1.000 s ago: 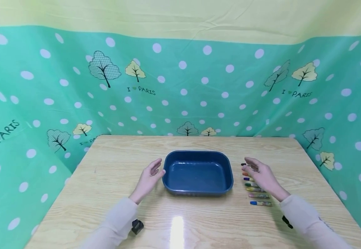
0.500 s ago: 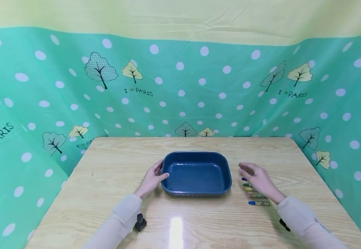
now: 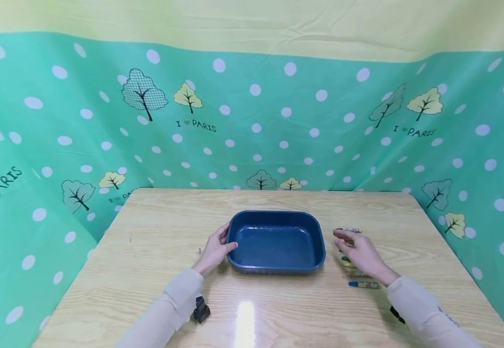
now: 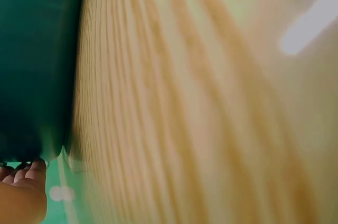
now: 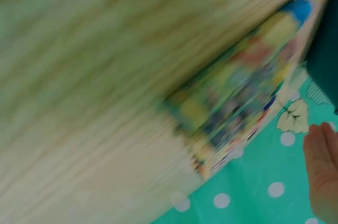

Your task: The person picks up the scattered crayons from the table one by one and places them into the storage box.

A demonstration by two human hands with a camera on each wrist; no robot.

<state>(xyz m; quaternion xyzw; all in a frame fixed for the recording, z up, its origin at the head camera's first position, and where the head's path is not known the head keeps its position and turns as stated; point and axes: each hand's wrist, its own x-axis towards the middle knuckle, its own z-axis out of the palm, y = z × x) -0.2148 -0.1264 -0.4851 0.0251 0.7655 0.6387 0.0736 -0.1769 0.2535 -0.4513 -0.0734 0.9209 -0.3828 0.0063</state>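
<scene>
A dark blue rectangular tub (image 3: 275, 246) sits on the wooden table. My left hand (image 3: 214, 249) grips its left wall, thumb over the rim and the other fingers outside. In the left wrist view, fingertips of the left hand (image 4: 26, 179) touch the outside of the tub (image 4: 37, 65). Right of the tub, my right hand (image 3: 362, 252) hovers above a row of crayons with nothing visible in its fingers. It covers part of the row. A dark-tipped crayon (image 3: 349, 230) lies behind it and a blue-tipped crayon (image 3: 364, 284) in front. The right wrist view shows the right hand (image 5: 323, 174) with extended fingers, apart from the crayons.
The wooden table (image 3: 295, 314) ends at a green polka-dot curtain (image 3: 273, 130) at the back and sides. Below the left forearm is a small black object (image 3: 201, 309). Another black object (image 3: 397, 314) shows beside the right sleeve.
My left hand has moved right and closed on the tub's left wall. My right hand has shifted slightly left and nearer over the crayons, uncovering the dark-tipped one at the back.
</scene>
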